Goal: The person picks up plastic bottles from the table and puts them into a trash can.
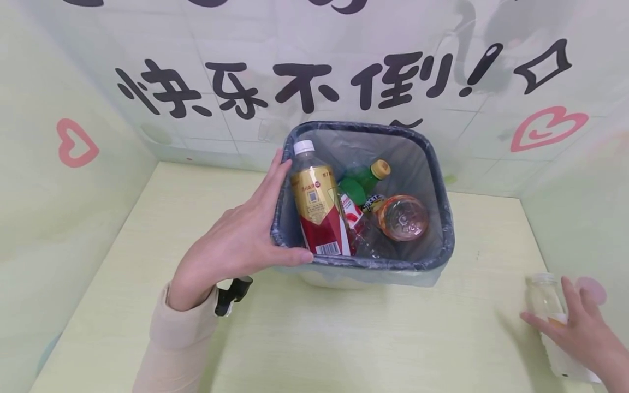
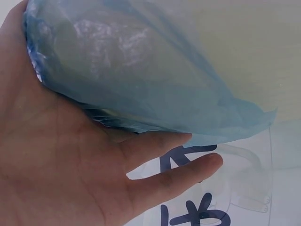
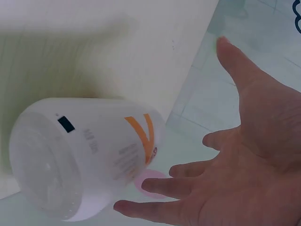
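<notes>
A dark-rimmed bin [image 1: 444, 229], lined with a thin bluish bag [image 2: 141, 89], stands at the middle of the table. My left hand [image 1: 236, 234] rests against its left front corner, fingers extended along the left side and thumb lying at the front rim. In the left wrist view the palm is against the bag. At the far right lies a white plastic bottle [image 3: 94, 146] with orange marking. Over it in the head view is my right hand [image 1: 582, 327], its fingers spread. The right wrist view shows that hand beside the bottle with nothing in its grasp.
Inside the bin are a gold-and-red bottle [image 1: 316, 202] with a white cap, a green bottle [image 1: 363, 177] with a yellow cap, an orange-tinted bottle [image 1: 405, 218] and other clear plastic. Printed walls [image 1: 236, 131] border the pale table [image 1: 295, 338] at the back and sides.
</notes>
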`<state>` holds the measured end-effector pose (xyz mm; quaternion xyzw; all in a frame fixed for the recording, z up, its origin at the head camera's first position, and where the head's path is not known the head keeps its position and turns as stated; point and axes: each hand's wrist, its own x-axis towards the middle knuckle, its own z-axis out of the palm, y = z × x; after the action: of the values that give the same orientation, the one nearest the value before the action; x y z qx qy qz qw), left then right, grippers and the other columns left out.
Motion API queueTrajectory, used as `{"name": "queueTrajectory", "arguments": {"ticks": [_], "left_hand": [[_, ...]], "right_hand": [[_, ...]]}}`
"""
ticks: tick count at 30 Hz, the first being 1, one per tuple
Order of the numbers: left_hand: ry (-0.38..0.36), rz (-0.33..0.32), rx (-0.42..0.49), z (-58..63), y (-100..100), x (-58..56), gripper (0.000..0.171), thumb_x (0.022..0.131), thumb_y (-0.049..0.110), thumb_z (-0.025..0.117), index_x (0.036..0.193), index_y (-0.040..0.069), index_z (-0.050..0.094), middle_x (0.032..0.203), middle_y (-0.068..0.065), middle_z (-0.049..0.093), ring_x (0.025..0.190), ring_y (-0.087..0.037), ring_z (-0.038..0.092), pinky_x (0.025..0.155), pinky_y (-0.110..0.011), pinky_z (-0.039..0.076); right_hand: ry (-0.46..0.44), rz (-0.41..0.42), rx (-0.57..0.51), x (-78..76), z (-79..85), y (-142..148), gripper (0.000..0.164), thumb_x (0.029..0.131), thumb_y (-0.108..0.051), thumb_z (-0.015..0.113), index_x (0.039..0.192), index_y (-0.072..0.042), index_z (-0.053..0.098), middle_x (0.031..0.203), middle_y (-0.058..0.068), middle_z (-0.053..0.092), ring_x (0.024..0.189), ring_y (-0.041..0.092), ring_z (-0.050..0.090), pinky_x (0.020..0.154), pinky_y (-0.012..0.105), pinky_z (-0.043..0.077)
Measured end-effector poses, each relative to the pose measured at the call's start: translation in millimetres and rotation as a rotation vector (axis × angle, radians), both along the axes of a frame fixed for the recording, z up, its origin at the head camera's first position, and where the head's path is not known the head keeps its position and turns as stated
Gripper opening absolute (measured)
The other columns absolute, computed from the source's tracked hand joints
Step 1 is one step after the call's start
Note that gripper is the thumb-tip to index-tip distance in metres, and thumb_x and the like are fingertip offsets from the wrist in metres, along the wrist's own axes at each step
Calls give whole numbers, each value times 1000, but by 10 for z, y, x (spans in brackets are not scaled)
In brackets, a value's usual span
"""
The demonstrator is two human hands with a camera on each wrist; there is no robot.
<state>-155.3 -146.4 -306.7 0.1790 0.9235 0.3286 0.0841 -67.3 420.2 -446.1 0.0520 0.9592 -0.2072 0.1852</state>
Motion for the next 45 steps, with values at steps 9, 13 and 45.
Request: {"name": "queueTrajectory", "arguments": {"ticks": [9, 13, 45], "left_hand": [[-9, -10, 35, -16, -5, 3, 132, 68, 61, 84, 158, 36, -9, 158, 27, -21, 127, -28, 48, 73, -38, 53], [-8, -10, 44, -23, -4, 2, 131, 68, 61, 84, 158, 36, -9, 159, 27, -20, 124, -28, 49, 72, -37, 53], [3, -13, 77, -29, -7, 6, 130, 69, 56, 85, 158, 36, -8, 160, 24, -17, 138, -29, 38, 80, -43, 54]], "right_hand": [[-86, 13, 62, 51, -128, 20, 120, 93, -52, 62, 146, 3, -29, 136, 53, -28, 116, 80, 3, 80, 83, 28], [-53, -1, 62, 71, -179, 44, 121, 92, -51, 65, 147, 4, -27, 137, 54, -25, 118, 79, 3, 81, 82, 28], [154, -98, 139, 74, -491, -40, 126, 85, -42, 78, 152, 3, -18, 142, 55, -10, 101, 81, 28, 75, 80, 35]]}}
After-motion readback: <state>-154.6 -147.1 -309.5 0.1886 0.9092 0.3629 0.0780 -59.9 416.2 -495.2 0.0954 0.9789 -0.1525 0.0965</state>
